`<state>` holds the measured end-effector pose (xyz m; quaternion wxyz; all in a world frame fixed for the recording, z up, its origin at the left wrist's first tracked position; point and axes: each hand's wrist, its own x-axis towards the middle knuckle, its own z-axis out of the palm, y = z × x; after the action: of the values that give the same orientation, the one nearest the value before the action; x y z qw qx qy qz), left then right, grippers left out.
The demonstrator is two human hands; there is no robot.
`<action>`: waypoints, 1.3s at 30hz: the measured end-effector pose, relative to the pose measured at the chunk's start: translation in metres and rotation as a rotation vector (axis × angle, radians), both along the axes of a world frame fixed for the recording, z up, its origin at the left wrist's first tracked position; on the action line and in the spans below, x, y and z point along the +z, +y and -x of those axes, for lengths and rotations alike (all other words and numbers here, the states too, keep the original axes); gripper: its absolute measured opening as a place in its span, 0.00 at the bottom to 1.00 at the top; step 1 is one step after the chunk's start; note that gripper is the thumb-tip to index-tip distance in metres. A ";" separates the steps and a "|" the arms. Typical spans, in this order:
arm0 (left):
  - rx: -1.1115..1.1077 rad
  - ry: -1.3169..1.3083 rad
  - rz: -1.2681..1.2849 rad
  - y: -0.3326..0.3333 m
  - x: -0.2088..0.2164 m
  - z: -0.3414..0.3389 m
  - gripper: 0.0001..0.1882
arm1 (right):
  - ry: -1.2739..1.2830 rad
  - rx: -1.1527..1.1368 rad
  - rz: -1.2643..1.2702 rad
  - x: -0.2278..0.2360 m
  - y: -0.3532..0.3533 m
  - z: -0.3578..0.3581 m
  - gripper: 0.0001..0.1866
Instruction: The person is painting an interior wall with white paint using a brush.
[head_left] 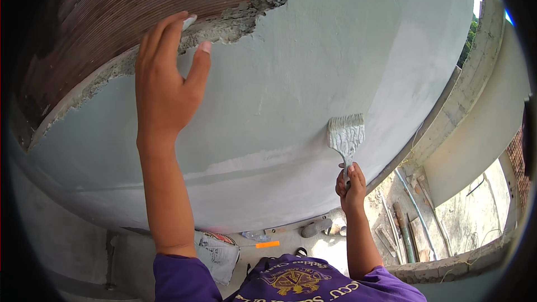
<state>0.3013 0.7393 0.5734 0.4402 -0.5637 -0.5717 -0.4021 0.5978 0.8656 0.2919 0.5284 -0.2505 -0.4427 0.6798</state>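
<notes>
My right hand (352,188) is wrapped round the handle of a wide, flat paintbrush (346,136). The brush points bristles up, its head coated in whitish paint, close to the pale grey-green wall (291,89); whether the bristles touch it I cannot tell. My left hand (168,86) is raised by the rough broken edge of plaster (229,28), thumb and fingers apart. A small whitish patch shows at one of its fingertips, too small to make out. Beyond that edge lies a brown ridged surface (140,5). A lighter band runs along the lower wall.
Below the wall are a printed sack (218,257), an orange strip (267,244), a clear plastic piece (256,236) and a dark shoe (316,227). At the right, poles and boards (404,232) lie beyond a concrete ledge (464,265). A concrete beam (472,92) rises at far right.
</notes>
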 end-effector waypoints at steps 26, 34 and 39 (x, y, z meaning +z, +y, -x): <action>0.259 -0.018 0.185 -0.047 -0.003 0.069 0.27 | -0.216 -0.321 0.001 -0.042 -0.049 -0.015 0.17; 0.353 0.101 0.111 -0.045 -0.006 0.060 0.25 | -0.170 -0.307 -0.162 -0.006 -0.022 -0.010 0.18; 0.326 0.081 0.065 -0.041 -0.004 0.062 0.25 | -0.292 -0.359 -0.167 -0.031 -0.021 0.005 0.18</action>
<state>0.2390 0.6984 0.5691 0.5038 -0.4931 -0.6499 -0.2838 0.5930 0.8449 0.2608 0.5900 -0.3762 -0.5176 0.4925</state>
